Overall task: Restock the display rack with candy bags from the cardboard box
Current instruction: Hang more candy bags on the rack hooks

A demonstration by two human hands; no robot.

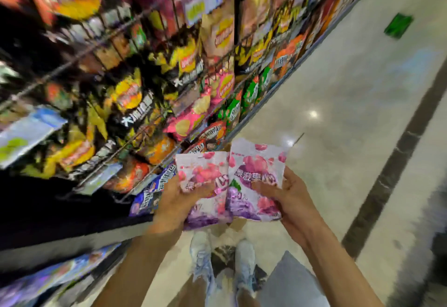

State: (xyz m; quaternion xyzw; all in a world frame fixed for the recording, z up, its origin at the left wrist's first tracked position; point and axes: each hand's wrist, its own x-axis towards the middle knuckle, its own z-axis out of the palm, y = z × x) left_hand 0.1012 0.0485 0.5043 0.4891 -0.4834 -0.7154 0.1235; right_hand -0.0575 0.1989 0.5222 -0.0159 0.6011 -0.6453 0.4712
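The fingers of your left hand [174, 200] clamp the left candy bag [205, 173], those of your right hand [290, 198] clamp the right candy bag [256, 169], low beside the display rack [145, 84], and a slippery bag could slide out and drop.

My left hand [173, 200] grips the left bag [203, 171]; my right hand [290, 200] grips the right bag [256, 169]. The bags, pink and purple, touch edge to edge toward six o'clock. The rack [145, 77], blurred and packed with snacks, fills nine to one. My shoes [200, 256] stand lower at six on the floor [350, 113].
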